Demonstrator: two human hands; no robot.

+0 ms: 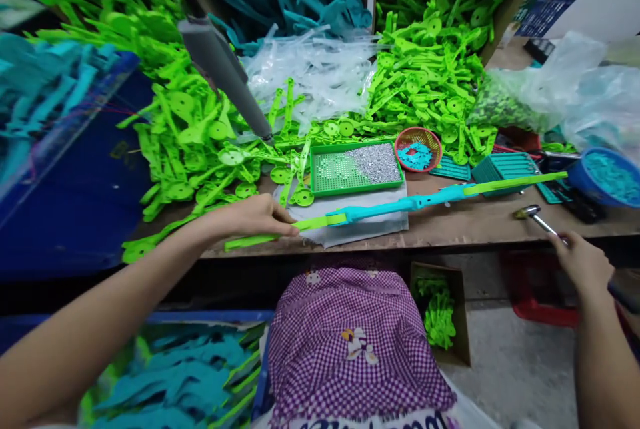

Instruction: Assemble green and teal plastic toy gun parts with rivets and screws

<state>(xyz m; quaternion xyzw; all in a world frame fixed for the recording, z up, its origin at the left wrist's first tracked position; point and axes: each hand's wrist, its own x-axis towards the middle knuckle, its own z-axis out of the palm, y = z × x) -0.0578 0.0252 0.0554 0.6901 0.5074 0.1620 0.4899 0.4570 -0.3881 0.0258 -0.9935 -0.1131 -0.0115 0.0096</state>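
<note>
My left hand (270, 216) is closed around the green end of a long plastic assembly (415, 202), which has a blue middle and a green arm at each end. The assembly stretches rightward above the bench edge. In my right hand (587, 266) is the handle of a hammer (534, 214), its head near the bench's front edge, below the assembly's right end. Behind the assembly lies a green tray (357, 185) with small metal pieces. A red basket (419, 148) holding small blue pieces stands beside that tray.
Green plastic parts (425, 82) are heaped across the back. A grey powered screwdriver (225, 76) hangs over the left heap. Teal trays (507, 171) and a blue bowl (610, 176) stand on the right. A blue bin (80, 169) is at left; a cardboard box (463, 322) sits below.
</note>
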